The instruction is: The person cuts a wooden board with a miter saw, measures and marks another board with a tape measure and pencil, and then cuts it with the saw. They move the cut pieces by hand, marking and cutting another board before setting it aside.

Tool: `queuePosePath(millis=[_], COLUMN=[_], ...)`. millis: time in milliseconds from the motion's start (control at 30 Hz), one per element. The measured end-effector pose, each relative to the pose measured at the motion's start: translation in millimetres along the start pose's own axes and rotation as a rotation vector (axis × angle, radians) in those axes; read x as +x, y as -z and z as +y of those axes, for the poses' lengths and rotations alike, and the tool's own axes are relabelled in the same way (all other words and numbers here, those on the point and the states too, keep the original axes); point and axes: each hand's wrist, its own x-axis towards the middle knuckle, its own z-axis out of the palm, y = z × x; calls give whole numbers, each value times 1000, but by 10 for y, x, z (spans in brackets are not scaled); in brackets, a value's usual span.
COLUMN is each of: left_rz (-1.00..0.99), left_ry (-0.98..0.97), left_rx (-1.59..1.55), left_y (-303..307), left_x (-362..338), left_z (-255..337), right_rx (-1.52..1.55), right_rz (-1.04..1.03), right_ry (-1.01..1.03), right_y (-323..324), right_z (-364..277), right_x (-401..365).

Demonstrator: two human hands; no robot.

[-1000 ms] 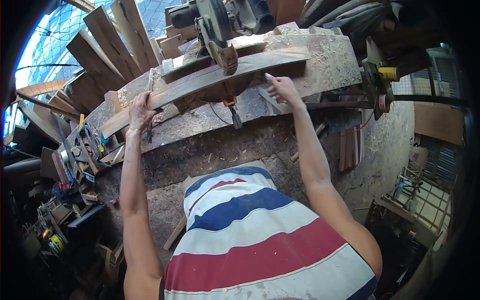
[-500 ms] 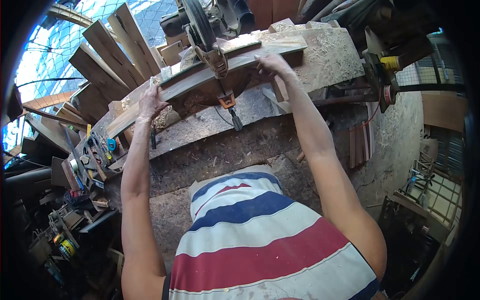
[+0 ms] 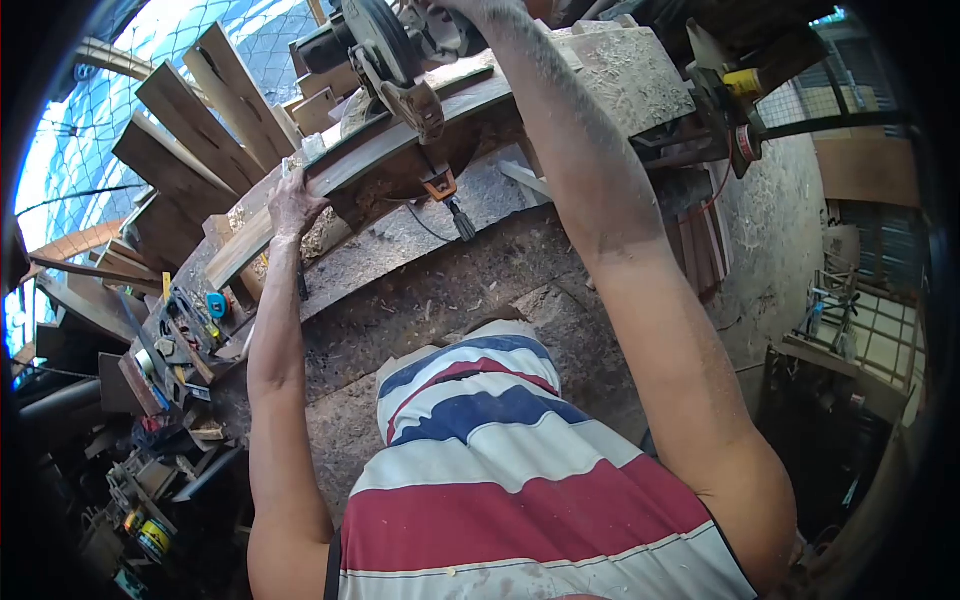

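Note:
A long wooden board (image 3: 350,172) lies across the bed of a miter saw (image 3: 384,50), under its raised blade guard. My left hand (image 3: 297,207) grips the board left of the blade, thumb toward the saw and fingers over the far edge. My right hand (image 3: 468,8) is at the top edge of the view, closed around the saw's handle; part of it is cut off. Below the board, the saw's orange-and-black front lever (image 3: 443,187) sticks out toward me. Sawdust coats the bench (image 3: 385,255) and my right forearm.
Several upright planks (image 3: 205,100) lean behind the bench at the left, before a net. A blue tape measure (image 3: 216,304) and hand tools lie at the bench's left end. Shavings cover the right-hand worktop (image 3: 630,85). A yellow-capped machine part (image 3: 742,80) stands beyond it.
My right hand has left the board's right part and moved up to the saw's handle. My left hand stays on the board. The whole view has shifted slightly.

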Motion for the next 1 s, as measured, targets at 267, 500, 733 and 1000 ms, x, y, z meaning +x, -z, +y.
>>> queuePosePath(millis=[267,500,733,1000], left_rz=[-45,94,75,-51], left_ry=[-10,-197,-155,-30], left_rx=[-117,-95,-191,-343], left_y=[-20,-1,-33,1], left_x=[46,34,152,105], left_z=[-22,68,39,55], right_rx=[88,299,353,312], right_rz=[180,114,178,233], right_ry=[-99,-149,-57,-12], right_y=[-170,-102,-157,-256], right_z=[481,558,635,648], right_x=[-1129,-1425,-1455,-1407])
